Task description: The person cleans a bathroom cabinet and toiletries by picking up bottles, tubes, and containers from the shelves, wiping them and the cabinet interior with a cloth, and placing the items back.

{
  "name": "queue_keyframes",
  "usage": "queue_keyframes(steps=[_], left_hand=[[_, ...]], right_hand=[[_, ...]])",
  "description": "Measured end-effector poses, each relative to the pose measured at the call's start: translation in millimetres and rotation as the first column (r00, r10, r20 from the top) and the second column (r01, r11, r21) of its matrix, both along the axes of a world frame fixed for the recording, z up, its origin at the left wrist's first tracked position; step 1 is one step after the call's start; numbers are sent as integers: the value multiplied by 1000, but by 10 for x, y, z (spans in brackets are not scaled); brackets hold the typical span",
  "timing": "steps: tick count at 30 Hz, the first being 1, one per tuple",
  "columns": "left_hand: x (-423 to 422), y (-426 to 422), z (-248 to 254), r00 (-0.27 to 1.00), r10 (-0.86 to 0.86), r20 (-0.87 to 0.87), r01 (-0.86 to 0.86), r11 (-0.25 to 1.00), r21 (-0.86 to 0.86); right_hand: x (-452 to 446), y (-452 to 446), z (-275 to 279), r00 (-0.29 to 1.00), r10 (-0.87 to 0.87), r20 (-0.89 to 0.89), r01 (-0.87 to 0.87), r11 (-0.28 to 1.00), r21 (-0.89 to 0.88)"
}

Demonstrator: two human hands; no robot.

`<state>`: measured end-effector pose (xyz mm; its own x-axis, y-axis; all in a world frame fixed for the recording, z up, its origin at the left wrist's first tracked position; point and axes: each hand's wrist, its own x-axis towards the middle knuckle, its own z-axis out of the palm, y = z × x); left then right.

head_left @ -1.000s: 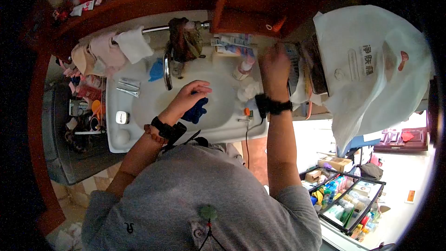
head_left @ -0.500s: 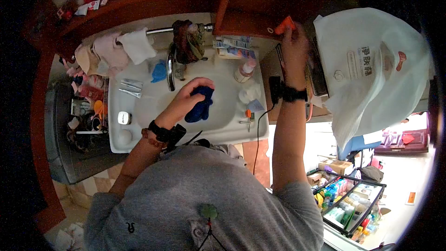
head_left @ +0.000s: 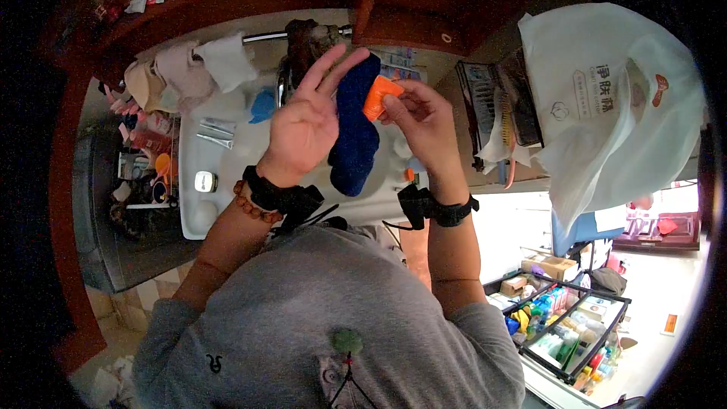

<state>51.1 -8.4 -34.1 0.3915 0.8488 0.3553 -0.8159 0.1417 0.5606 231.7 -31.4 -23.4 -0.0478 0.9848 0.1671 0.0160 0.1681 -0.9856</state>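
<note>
A dark blue sock hangs stretched out over the sink, along the finger side of my left hand. That hand has its palm turned up and two fingers extended. The sock stays against its remaining fingers, whose grip is partly hidden. From the other side, my right hand pinches a small orange block between thumb and fingers. The block overlaps the upper part of the sock, and its exact kind is not clear.
Under my hands is a white sink with a blue cloth-like piece, tubes and a small white jar on its left. Towels hang behind. A white bag and a comb holder stand at right.
My right hand has come down from the shelf side with the orange block to the sock. My left hand has lifted the bunched sock, turned palm up, and the sock now hangs lengthwise.
</note>
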Motion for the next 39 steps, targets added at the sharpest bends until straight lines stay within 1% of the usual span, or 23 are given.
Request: queue_keyframes(steps=[3, 4, 7, 10, 12, 15, 16, 17, 18, 19, 22, 25, 26, 28, 30, 31, 32, 33, 35, 36, 37, 38, 39], left_hand=[[-46, -59, -46, 989, 45, -138, -47, 999, -15], [-65, -74, -60, 984, 62, -166, -56, 998, 43], [-101, -95, -81, 961, 137, -240, -89, 975, 202], [-110, -90, -106, 910, 275, -311, -164, 926, 339], [-107, -76, -158, 848, 401, -348, -227, 866, 445], [-84, -133, -180, 761, 494, -420, -238, 815, 528], [-80, -147, -222, 704, 534, -469, -247, 803, 542], [-74, -162, -293, 641, 569, -515, -256, 791, 555], [-69, -192, -349, 574, 600, -557, -264, 780, 568], [-70, -238, -382, 503, 609, -614, -302, 789, 535], [-88, -250, -359, 424, 520, -741, -320, 852, 415], [-75, -193, -355, 414, 651, -636, -304, 758, 578], [-56, -191, -334, 464, 617, -636, -322, 786, 527], [-25, -210, -263, 557, 542, -629, -345, 840, 419], [-73, -208, -224, 689, 383, -615, -329, 922, 205], [-94, -176, -214, 749, 311, -586, -314, 944, 100], [-90, -148, -224, 783, 314, -538, -353, 935, 32], [-63, -125, -246, 812, 320, -487, -387, 921, -41], [-60, -133, -211, 859, 313, -404, -406, 899, -167], [-93, -109, -225, 851, 304, -427, -404, 900, -164], [-140, -84, -262, 844, 292, -451, -400, 902, -164], [-178, -63, -304, 836, 277, -473, -393, 904, -166], [-201, -49, -356, 819, 302, -488, -422, 893, -157]], right_hand=[[7, 10, -63, 997, 23, 70, -27, 998, 60], [4, -6, -71, 995, 28, 94, -36, 996, 83], [-48, -33, -59, 1000, 22, 17, -23, 997, 70], [-155, -144, -7, 995, 20, 100, -25, 999, 47], [-293, -207, -34, 981, -35, 189, 2, 985, 173], [-385, -282, 22, 937, -175, 302, 54, 927, 371], [-404, -283, 66, 915, -231, 331, 69, 897, 436], [-420, -268, 95, 910, -236, 340, 56, 884, 465], [-438, -265, 87, 918, -232, 323, 71, 894, 442], [-461, -270, 69, 924, -230, 305, 86, 904, 419], [-518, -278, 39, 933, -250, 258, 153, 927, 343], [-487, -226, -21, 952, -249, 179, 196, 943, 270], [-466, -196, -65, 959, -244, 144, 204, 948, 245], [-341, -55, -241, 904, -364, 223, 271, 893, 359], [-286, -22, -389, 934, -304, 188, 235, 918, 321], [-281, 3, -439, 977, -183, 106, 153, 959, 240], [-282, 11, -467, 998, -63, 14, 60, 985, 162], [-295, -75, -468, 997, 52, 55, -55, 998, 42], [-453, -207, -543, 962, 208, 174, -216, 976, 27], [-510, -215, -593, 931, 280, 234, -292, 956, 16], [-523, -191, -696, 902, 324, 287, -290, 944, -155], [-496, -162, -718, 892, 290, 347, -251, 956, -155], [-461, -123, -698, 878, 254, 406, -208, 966, -155]])
